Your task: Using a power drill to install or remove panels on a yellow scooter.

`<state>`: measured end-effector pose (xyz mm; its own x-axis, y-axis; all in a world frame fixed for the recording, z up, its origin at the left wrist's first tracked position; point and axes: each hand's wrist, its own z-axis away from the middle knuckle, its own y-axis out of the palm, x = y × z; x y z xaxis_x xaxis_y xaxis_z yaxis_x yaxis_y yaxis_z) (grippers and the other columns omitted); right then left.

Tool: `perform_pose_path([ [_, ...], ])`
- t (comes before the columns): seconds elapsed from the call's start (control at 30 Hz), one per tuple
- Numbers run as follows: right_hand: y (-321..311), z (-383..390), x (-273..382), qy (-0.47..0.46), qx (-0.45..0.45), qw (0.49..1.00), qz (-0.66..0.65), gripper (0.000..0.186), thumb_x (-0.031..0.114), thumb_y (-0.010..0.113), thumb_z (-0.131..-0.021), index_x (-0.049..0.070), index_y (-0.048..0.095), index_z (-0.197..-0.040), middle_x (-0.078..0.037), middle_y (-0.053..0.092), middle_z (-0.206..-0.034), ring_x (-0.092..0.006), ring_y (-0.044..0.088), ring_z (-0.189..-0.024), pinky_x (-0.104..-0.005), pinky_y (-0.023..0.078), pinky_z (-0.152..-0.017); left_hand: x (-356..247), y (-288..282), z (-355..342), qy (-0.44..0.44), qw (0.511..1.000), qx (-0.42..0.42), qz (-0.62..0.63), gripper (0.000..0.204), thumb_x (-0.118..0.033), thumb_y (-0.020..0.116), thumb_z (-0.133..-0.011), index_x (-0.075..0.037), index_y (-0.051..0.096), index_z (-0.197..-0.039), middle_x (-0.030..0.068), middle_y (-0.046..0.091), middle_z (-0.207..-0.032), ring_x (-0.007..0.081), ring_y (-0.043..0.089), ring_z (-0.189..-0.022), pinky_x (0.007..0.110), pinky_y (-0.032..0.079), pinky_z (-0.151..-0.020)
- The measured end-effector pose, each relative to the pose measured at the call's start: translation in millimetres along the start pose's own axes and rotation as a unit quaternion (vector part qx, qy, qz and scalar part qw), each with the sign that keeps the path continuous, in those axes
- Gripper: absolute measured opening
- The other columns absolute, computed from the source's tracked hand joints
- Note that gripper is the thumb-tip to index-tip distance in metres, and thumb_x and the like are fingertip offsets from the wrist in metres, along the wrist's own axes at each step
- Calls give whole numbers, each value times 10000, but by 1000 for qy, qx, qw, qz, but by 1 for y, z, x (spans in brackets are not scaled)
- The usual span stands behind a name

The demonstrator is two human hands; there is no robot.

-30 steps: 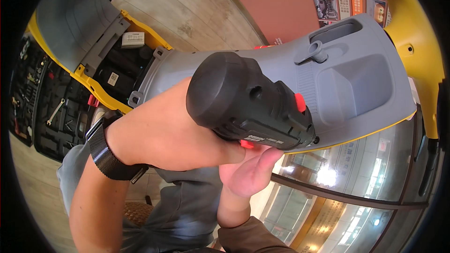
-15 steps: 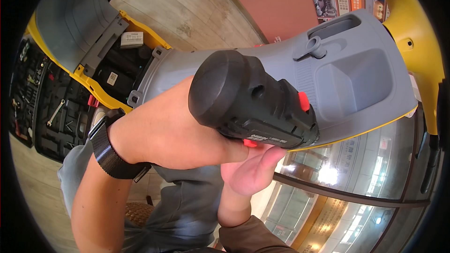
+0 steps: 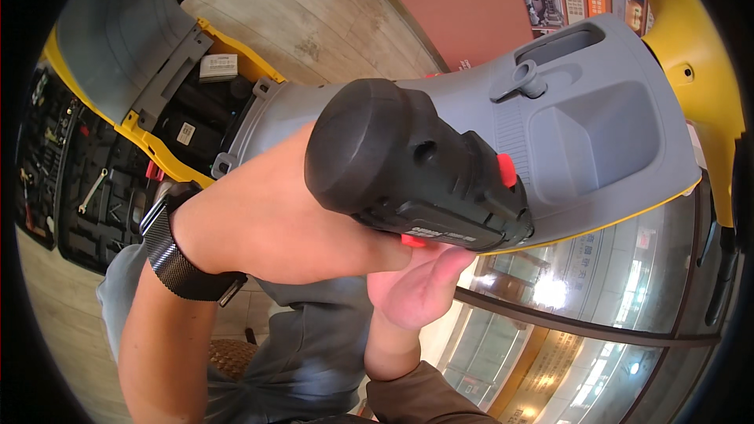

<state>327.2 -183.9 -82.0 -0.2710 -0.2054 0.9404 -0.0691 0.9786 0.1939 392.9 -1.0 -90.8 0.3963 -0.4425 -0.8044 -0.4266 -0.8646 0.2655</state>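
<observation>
A black cordless power drill (image 3: 416, 165) with red buttons fills the middle of the view, its rounded rear end toward me and its nose pointing right. My left hand (image 3: 275, 216), below a dark mesh watch band, is closed around the drill's grip; the grip and most fingers are hidden by the tool's body. Just under the drill's front part is my right hand (image 3: 420, 290), thumb stretched up beside the housing. Its other fingers are out of sight behind the drill and my left hand. Beyond the tool lies the grey body panel (image 3: 514, 137) of a yellow scooter.
A recess (image 3: 597, 141) and a short grey hook (image 3: 528, 81) shape the panel. To the left, the raised seat (image 3: 118, 23) exposes a dark compartment holding a white box (image 3: 218, 67). An open black tool case (image 3: 98, 224) with wrenches lies far left. Glass panes reflect light at lower right.
The drill and my left hand have shifted slightly left, with the drill's rear end a little higher. My right hand has barely moved.
</observation>
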Motion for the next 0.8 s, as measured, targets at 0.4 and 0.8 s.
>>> perform_pose_path([
  [0.4, -6, 7, 3, 70, 26, 997, -6, 771, 413, 648, -1028, 24, 314, -1603, -106, 399, -1627, -283, 413, -1476, -522, 309, -1226, -5, -4, 8, -118, 990, 2, 82, 425, -30, 840, -710, -34, 719, -1117, 82, 730, -978, 203, 672, -871, 342, 541, -780],
  [0.8, -9, 7, -10, 34, 56, 997, -38, 707, 331, 609, -1051, 43, 290, -1612, -97, 408, -1613, -260, 385, -1487, -496, 245, -1252, -8, -12, 7, -133, 986, 55, 88, 360, -39, 815, -751, -25, 725, -1099, 78, 733, -934, 158, 640, -822, 327, 539, -753],
])
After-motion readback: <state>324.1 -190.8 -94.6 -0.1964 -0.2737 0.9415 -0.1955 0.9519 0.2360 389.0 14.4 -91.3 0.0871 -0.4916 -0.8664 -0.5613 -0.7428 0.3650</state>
